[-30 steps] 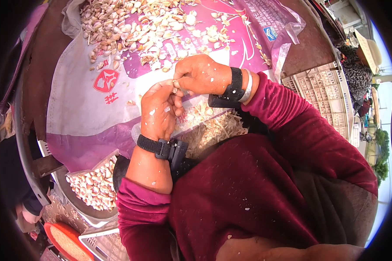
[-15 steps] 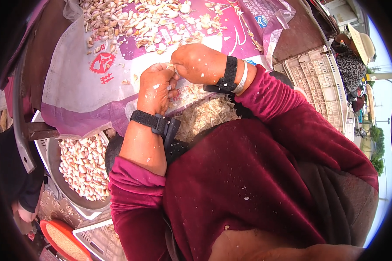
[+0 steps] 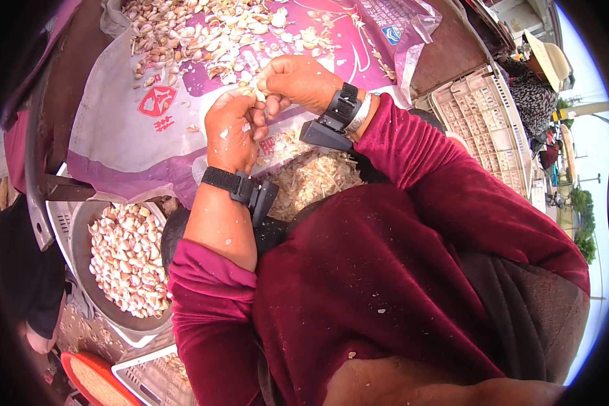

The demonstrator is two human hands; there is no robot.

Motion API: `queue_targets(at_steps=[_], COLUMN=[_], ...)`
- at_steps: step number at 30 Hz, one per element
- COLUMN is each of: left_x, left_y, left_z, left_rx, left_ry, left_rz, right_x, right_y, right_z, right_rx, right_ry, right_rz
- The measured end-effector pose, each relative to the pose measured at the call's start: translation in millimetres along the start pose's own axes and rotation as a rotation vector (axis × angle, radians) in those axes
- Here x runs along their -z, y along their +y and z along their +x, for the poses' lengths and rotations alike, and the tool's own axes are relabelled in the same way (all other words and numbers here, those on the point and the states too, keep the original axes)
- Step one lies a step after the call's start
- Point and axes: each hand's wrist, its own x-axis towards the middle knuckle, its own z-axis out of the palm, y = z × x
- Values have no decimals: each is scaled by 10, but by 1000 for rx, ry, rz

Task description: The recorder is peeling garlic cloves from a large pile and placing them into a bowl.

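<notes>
My left hand (image 3: 230, 132) and my right hand (image 3: 301, 82) meet above a printed white and purple sheet (image 3: 118, 132). Fingertips of both pinch a small pale garlic clove (image 3: 259, 95) between them; the fingers partly cover it. Beyond my hands, a heap of loose garlic cloves (image 3: 183, 34) with bits of skin spreads over the sheet. Dry garlic skins and stalks (image 3: 314, 183) are piled close to my body, below my hands. To the left, a round grey pan (image 3: 82, 271) holds many cloves.
A red basin (image 3: 71, 369) and a white crate (image 3: 139, 373) stand at the lower left. A cream plastic crate (image 3: 484, 125) leans at the right. Someone in dark clothes (image 3: 30, 271) is at the left edge; a person in a straw hat (image 3: 548, 59) is at the far right.
My right hand has shifted slightly left and up, its wrist turned and its fingers less curled. The clove between the fingertips shows more. My left hand has moved little; the view has shifted slightly.
</notes>
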Motion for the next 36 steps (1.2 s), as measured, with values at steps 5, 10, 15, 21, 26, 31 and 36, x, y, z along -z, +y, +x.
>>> queue_targets(at_steps=[5, 10, 15, 21, 26, 31, 36], left_x=[-46, -73, 63, 35, 129, 106, 90], left_y=[54, 46, 21, 50, 30, 116, 119], left_z=[-24, 17, 69, 72, 94, 32, 34], left_rx=[18, -18, 50, 162, 287, 234, 232], left_ry=[-6, 54, -17, -112, -71, -35, 9], left_rz=[-62, 281, -134, -296, -338, -286, -204], right_x=[-96, -81, -40, -140, 110, 682, 992], right_y=[-8, 89, 114, -225, -256, -246, -32], right_z=[-13, 17, 24, -169, -110, 443, 1476], right_rx=[58, 53, 79, 123, 179, 165, 363], right_ry=[95, 86, 83, -22, -160, -273, 163], right_rz=[-148, -89, 463, -126, -55, -596, -1004])
